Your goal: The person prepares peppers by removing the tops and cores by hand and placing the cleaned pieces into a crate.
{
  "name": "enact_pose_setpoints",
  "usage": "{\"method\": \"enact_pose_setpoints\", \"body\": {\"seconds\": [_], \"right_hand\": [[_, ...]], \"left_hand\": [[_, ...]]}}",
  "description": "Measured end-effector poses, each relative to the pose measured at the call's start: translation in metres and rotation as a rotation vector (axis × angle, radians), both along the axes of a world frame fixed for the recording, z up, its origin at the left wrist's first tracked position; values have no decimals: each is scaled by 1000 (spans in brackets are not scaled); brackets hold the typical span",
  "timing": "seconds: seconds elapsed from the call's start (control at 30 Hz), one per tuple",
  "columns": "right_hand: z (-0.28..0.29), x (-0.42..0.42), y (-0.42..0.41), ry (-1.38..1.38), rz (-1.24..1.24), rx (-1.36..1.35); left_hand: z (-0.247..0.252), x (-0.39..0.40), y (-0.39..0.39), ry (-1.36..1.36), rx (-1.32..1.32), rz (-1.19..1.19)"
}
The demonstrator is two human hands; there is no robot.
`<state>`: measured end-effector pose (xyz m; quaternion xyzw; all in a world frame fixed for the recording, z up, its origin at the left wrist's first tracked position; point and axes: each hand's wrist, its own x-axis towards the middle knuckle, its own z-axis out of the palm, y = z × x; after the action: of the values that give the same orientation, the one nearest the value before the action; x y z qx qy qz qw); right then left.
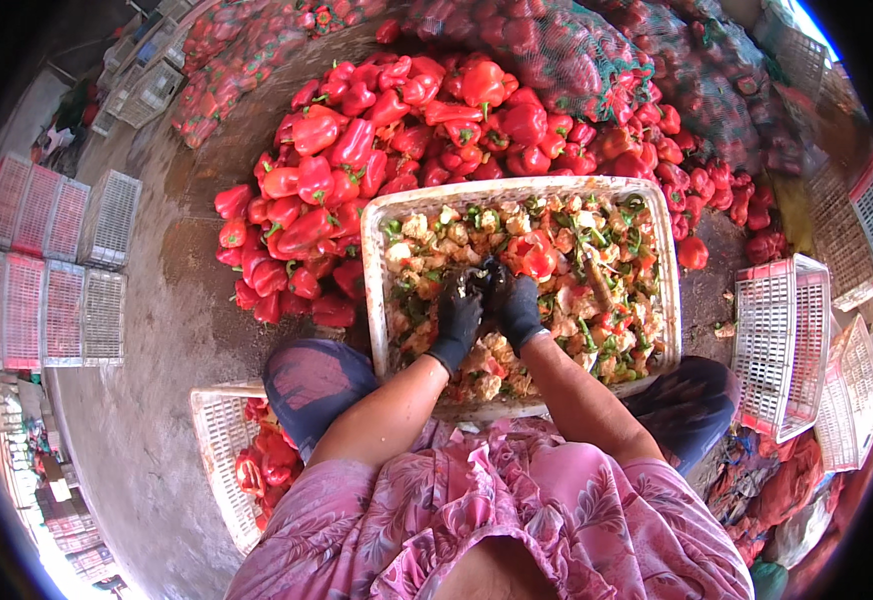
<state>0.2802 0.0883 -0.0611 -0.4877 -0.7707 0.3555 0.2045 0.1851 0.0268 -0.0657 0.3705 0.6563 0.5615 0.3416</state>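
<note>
Both my hands wear dark gloves and meet over a white plastic crate (373, 300) filled with cut pepper cores, seeds and green stems. My left hand (460, 311) is on the left with its fingers curled inward; my right hand (515, 304) touches it from the right. Whether anything lies between the fingers cannot be seen. Just above my right hand an opened red bell pepper (532, 253) rests on the scraps. A brownish stick-like handle (598, 281) lies to the right of it, among the cores. Beyond the crate's far rim spreads a large heap of whole red bell peppers (331, 180).
Netted sacks of peppers (564, 60) stand behind the heap. At the lower left, a white crate (215, 450) holds red peppers. Empty-looking plastic crates (781, 345) stand at the right, and stacked crates (46, 315) at the far left. Crumpled sacks (781, 480) lie at the lower right.
</note>
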Motion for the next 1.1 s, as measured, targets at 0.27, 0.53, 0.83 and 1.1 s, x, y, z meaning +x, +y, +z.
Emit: {"method": "enact_pose_setpoints", "body": {"seconds": [0.27, 0.53, 0.83, 1.1], "right_hand": [[38, -12, -25, 45, -217, -195], [14, -15, -23, 870, -442, -647], [63, -2, -7, 1312, -109, -1434], [81, 8, -8, 767, 109, -420]], "left_hand": [[-2, -4, 3, -71, -80, 174], [30, -6, 12, -693, -134, 256], [68, -5, -1, -402, -123, 55], [53, -20, 9, -119, 251, -252]]}}
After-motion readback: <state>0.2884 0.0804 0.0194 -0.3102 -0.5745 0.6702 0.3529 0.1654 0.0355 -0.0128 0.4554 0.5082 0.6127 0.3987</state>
